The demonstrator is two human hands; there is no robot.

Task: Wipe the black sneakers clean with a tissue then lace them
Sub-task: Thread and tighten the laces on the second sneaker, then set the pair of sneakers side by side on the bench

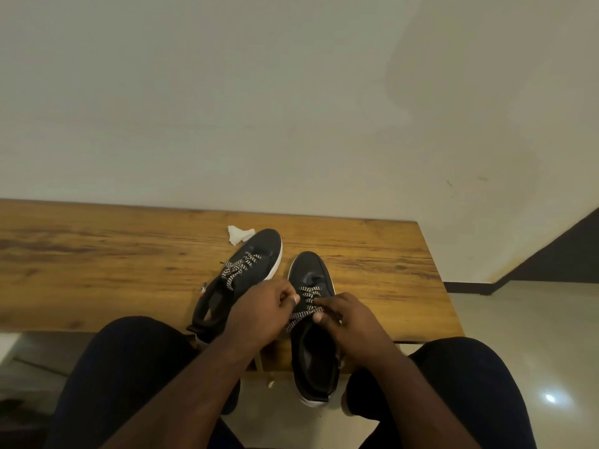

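left fingers [293, 298]: pinched together on the lace [304, 314] at the left side of the right sneaker's eyelets; thumb tip visible, grip looks firm.
right fingers [319, 316]: closed on the same lace from the other side, thumb pressing the lace end near the tongue.
left hand [259, 314]: over the gap between the two shoes, forearm coming in from lower left.
right hand [348, 320]: on the right edge of the shoe opening, covers the upper eyelets.
right sneaker [308, 273]: on the counter, heel hanging over the near edge toward the knees; partly laced, top rows hidden by the hands.
right sneaker axis: long axis runs near-to-far, toe pointing away toward the wall, slightly left.
left sneaker [259, 251]: just beside it, lace crossed on the lower rows, toe pointing far-right, long axis diagonal.
tissue [238, 234]: crumpled, touching the left sneaker's toe; wiping looks done.
counter [97, 254]: wood, against the wall.
risk 1: a hard pull on the lace could drag the overhanging shoe off the edge.
risk 2: lace end could slip out or skip an eyelet, since the hands hide the holes.
risk 3: uneven pull leaves one end short.
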